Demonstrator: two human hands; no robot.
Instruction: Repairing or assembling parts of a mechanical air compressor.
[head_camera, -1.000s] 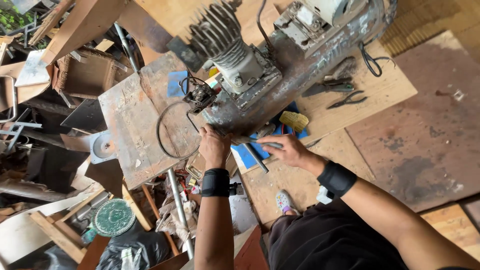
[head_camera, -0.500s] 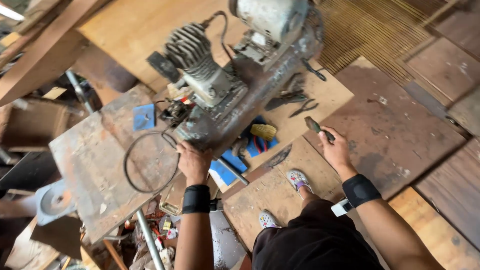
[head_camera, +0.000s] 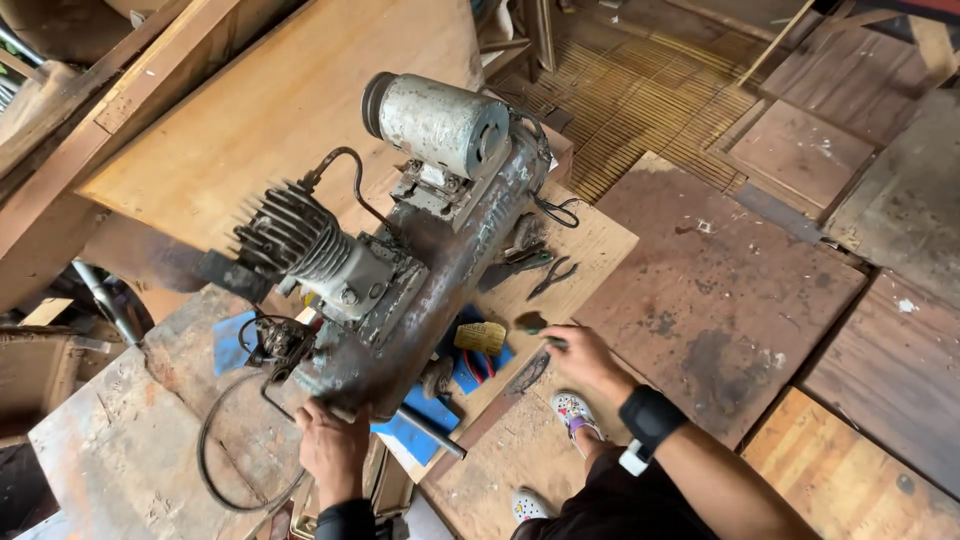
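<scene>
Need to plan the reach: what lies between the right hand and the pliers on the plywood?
In the head view, only bare plywood separates the right hand, gripping a small dark tool, from the pliers above it.

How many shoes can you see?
2. One shoe is on the wooden floor just under the right hand. The other shoe is at the bottom edge, partly hidden by the dark clothing.

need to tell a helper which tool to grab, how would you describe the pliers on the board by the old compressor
Start at the big rusty compressor lying across the wooden board. On the bare board just beside its tank, beyond the right hand, lie the pliers. They are dark, with handles spread in a V, unlike the yellow brush on the blue tray.
</scene>
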